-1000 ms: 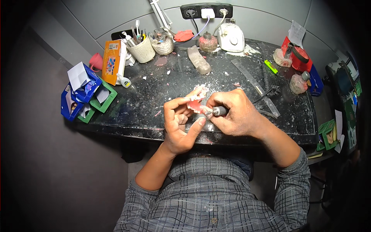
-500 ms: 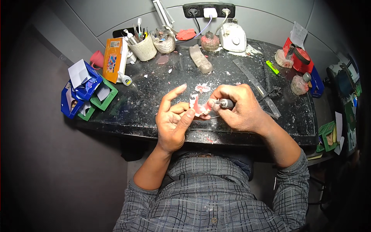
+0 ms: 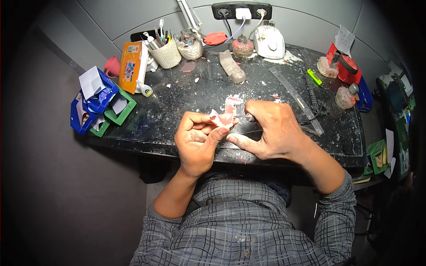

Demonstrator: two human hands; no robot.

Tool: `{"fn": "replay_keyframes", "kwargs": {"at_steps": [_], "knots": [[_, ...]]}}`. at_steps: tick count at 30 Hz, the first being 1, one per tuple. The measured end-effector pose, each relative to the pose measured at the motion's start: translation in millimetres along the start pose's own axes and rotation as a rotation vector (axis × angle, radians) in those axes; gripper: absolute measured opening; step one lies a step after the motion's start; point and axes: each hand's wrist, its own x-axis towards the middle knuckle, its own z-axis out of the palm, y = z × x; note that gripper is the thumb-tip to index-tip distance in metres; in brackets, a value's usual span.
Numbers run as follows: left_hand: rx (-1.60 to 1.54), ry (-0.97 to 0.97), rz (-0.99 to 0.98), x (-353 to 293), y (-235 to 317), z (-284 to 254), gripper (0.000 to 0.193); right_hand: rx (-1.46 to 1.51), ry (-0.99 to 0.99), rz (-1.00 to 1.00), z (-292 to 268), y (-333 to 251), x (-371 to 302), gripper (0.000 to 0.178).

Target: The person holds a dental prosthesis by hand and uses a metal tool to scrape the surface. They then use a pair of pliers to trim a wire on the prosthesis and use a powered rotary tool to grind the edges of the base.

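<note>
My left hand pinches a pink denture base with whitish edges between thumb and fingers, above the front of the bench. My right hand is closed round a rotary handpiece, mostly hidden in its grip. The handpiece's thin tip points left at the denture's right side; whether it touches I cannot tell. My right thumb stretches out below the denture. Just behind the denture, pink and white shavings lie on the black bench.
A grey block, a clear ruler and a coiled cord lie on the bench. Behind stand a tool cup, a glass burner and a white device. Blue and green trays sit left.
The denture has turned and shifted slightly left in my left hand, whose raised index finger has come down onto it. My right hand has rotated, its thumb now stretched out lower left.
</note>
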Motion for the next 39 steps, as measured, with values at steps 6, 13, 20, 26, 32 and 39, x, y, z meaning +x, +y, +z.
{"fn": "replay_keyframes", "kwargs": {"at_steps": [6,13,20,26,32,39], "knots": [[0.042,-0.011,0.075,-3,-3,-4,0.030,-0.034,-0.068,0.032,7,1,-1,0.061],[-0.014,0.010,0.041,-3,-6,-4,0.029,-0.031,-0.015,0.002,8,1,0,0.054],[-0.003,0.001,0.024,-4,-9,-7,0.032,-0.017,0.002,-0.016,10,4,-1,0.054],[-0.056,0.015,0.020,-3,-4,0,0.030,-0.013,-0.022,-0.007,8,3,0,0.055],[0.025,0.013,0.093,-4,-6,-3,0.031,-0.028,-0.030,0.002,8,3,0,0.056],[0.208,0.027,0.113,-7,-4,0,0.032,-0.092,0.001,-0.007,12,6,-2,0.064]]}}
